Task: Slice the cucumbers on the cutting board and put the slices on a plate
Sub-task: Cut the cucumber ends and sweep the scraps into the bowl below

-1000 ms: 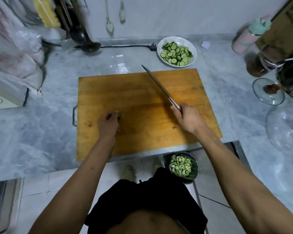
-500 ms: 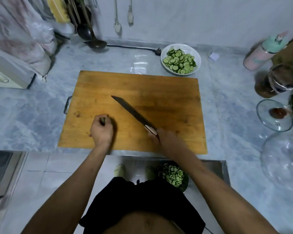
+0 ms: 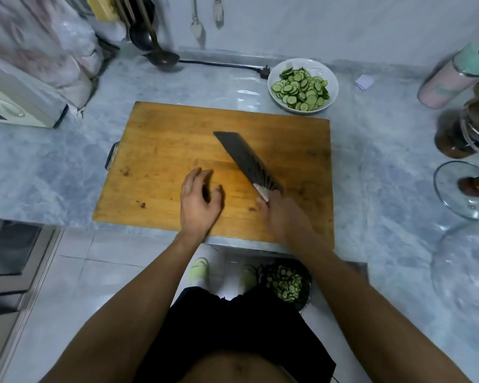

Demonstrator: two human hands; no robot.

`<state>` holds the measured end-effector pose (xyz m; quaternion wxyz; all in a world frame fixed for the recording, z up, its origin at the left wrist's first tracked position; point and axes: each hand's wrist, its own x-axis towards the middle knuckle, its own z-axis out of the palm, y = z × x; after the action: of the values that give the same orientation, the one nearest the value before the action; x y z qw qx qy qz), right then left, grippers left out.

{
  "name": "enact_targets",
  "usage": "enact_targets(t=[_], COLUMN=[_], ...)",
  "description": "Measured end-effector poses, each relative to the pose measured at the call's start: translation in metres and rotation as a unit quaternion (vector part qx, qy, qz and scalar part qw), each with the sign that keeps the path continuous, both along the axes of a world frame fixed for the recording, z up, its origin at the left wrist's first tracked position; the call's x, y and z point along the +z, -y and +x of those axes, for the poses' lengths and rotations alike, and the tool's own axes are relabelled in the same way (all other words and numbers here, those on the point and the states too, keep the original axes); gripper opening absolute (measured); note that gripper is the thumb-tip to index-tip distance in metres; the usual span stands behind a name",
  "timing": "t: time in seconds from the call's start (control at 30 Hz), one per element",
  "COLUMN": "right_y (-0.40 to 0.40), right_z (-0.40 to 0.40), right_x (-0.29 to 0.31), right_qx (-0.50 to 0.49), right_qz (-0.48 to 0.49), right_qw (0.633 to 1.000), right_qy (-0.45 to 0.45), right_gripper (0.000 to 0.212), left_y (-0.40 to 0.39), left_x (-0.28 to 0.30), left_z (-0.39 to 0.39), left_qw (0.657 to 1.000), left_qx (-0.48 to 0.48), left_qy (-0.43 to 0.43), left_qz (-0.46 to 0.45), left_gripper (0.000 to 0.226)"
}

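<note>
The wooden cutting board (image 3: 174, 139) lies on the marble counter with no whole cucumber on it. My right hand (image 3: 284, 218) grips the handle of a dark cleaver (image 3: 246, 158), whose broad blade lies tilted flat over the board's middle. My left hand (image 3: 201, 199) hovers over the board's near side, left of the knife, fingers loosely curved; I see nothing in it. Behind the board's far right corner stands a white plate (image 3: 313, 64) heaped with cucumber slices (image 3: 299, 91). Below the counter edge, a dark bowl (image 3: 306, 297) holds more slices.
At the right stand a pink bottle (image 3: 451, 78), a brown jar (image 3: 465, 134), a glass lid (image 3: 454, 205) and a glass bowl (image 3: 468, 272). A ladle (image 3: 161, 56) and a plug with its cable (image 3: 263, 71) lie at the back. A white appliance (image 3: 20, 103) sits at the left.
The knife swung from upright to a flat-lying blade over the board's middle. My left hand has loosened from pinching a cucumber end and shifted right toward the knife.
</note>
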<state>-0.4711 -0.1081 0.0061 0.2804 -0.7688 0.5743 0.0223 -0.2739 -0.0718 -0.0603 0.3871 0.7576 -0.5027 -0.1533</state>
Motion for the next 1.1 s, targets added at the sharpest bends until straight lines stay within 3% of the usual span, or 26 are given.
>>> enact_targets(t=[0.17, 0.33, 0.5, 0.63, 0.77, 0.83, 0.9, 1.0, 1.03, 1.1], right_y=[-0.030, -0.010, 0.010, -0.011, -0.048, -0.054, -0.052, -0.048, -0.049, -0.054], right_z=[0.019, 0.011, -0.014, -0.004, 0.021, 0.026, 0.020, -0.008, -0.019, -0.036], right_x=[-0.001, 0.009, 0.014, 0.007, 0.002, 0.005, 0.006, 0.008, 0.007, 0.002], right_qx=[0.106, 0.015, -0.064, -0.053, 0.053, 0.060, 0.007, -0.114, -0.181, -0.331], right_qz=[0.009, 0.014, -0.029, 0.027, 0.029, 0.021, 0.034, 0.083, 0.121, 0.229], right_qw=[0.994, 0.998, 0.997, 0.998, 0.998, 0.998, 0.996, 0.958, 0.924, 0.808], right_qy=[-0.003, 0.053, 0.012, 0.003, -0.018, 0.005, 0.081, 0.250, 0.316, 0.430], right_gripper=[0.047, 0.053, 0.052, 0.049, 0.044, 0.043, 0.042, 0.043, 0.045, 0.048], left_y=[-0.012, -0.027, -0.037, -0.039, -0.038, -0.037, -0.038, -0.038, -0.038, -0.034], left_x=[0.002, -0.003, -0.009, -0.012, -0.013, -0.012, -0.011, -0.009, -0.009, -0.007], left_z=[0.004, 0.003, 0.003, 0.000, -0.001, 0.001, 0.005, 0.015, 0.020, 0.027], left_qw=[0.996, 0.988, 0.987, 0.987, 0.986, 0.987, 0.989, 0.993, 0.994, 0.996], left_qx=[0.086, 0.151, 0.158, 0.150, 0.155, 0.150, 0.135, 0.106, 0.098, 0.080], left_qy=[-0.025, -0.036, 0.003, 0.005, 0.002, -0.005, -0.022, -0.035, -0.036, -0.032], left_qz=[0.003, 0.006, 0.043, 0.050, 0.058, 0.059, 0.051, 0.040, 0.039, 0.036], left_gripper=[0.049, 0.049, 0.052, 0.052, 0.054, 0.055, 0.056, 0.056, 0.056, 0.055])
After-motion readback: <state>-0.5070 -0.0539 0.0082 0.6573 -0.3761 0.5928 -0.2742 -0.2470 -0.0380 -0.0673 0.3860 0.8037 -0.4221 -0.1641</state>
